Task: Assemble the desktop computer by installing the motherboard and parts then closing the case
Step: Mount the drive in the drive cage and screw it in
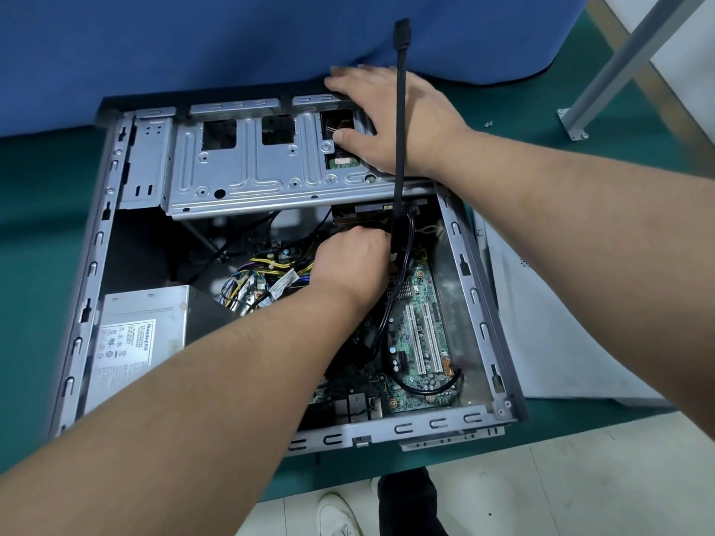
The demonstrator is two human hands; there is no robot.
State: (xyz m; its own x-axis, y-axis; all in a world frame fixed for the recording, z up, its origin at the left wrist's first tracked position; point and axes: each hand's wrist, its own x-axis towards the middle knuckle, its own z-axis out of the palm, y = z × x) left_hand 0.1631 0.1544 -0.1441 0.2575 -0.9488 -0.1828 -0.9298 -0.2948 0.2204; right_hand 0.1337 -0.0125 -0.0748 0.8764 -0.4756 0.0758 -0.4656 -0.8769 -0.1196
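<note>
My green mat [46,210] covers the bench. A blue cloth [193,44] hangs at twelve o'clock, a grey post [619,67] stands at two, pale floor [561,489] at five.

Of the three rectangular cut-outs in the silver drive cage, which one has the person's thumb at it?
The rightmost rectangular cut-out in the silver metal drive cage: the right hand rests beside it, thumb at its lower edge. The other two show only dark openings.

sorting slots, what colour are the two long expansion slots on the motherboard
White, clearest in the head view.
</note>
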